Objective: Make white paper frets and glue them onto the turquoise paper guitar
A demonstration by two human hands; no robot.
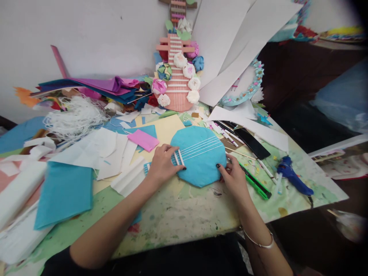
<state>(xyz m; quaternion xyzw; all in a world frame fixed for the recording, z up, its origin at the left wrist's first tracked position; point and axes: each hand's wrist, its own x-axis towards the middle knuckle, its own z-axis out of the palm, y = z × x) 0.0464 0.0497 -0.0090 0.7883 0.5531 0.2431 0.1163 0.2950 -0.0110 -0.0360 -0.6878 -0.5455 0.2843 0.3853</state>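
A blue paper-covered craft guitar point(198, 165) lies on the table, its rounded, many-sided body to the right and its neck pointing left. White strings run lengthwise over it, and short white strips cross the strings near the neck. My left hand point(162, 163) is closed around the neck where it meets the body, thumb beside the white strips. At the body's right edge, my right hand point(234, 176) grips the rim, thumb on top and the other fingers partly hidden. Part of the neck is covered by my left hand.
Behind stands a pink craft guitar point(178, 88) with paper flowers. White string point(74, 117) lies tangled at left, near folded blue paper point(64, 191). On the right are a green utility knife point(255, 182), a black phone point(252, 143) and a blue glue gun point(294, 176).
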